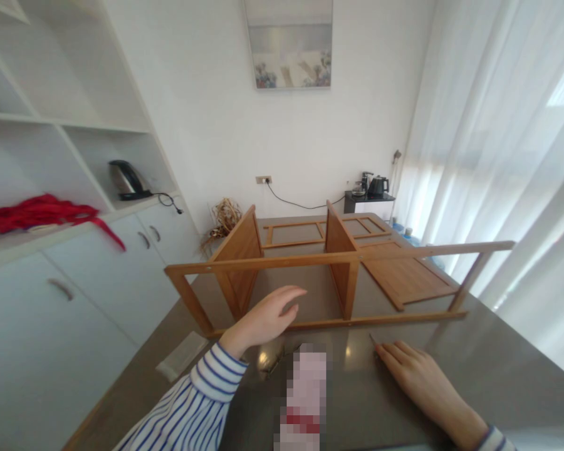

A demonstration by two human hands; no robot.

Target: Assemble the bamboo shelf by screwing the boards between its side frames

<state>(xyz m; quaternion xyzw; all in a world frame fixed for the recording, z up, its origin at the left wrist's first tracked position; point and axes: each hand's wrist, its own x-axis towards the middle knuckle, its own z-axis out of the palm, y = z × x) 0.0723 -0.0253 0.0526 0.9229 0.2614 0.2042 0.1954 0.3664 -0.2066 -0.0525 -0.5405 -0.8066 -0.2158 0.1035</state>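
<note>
A brown wooden shelf frame stands on its side on the dark table, with two solid panels set between its rails. My left hand is over the frame's near lower rail, thumb and fingers apart, holding nothing; whether it touches the wood I cannot tell. Near the table's front, my right hand rests with its fingers closed on a thin metal rod, of which only the tip shows. Between the hands lie several small metal screws, next to a blurred-out pink object.
A clear plastic bag lies at left on the table. Beyond the frame are a loose wooden panel and a ladder-like wooden side piece. White cabinets line the left; curtains hang at right.
</note>
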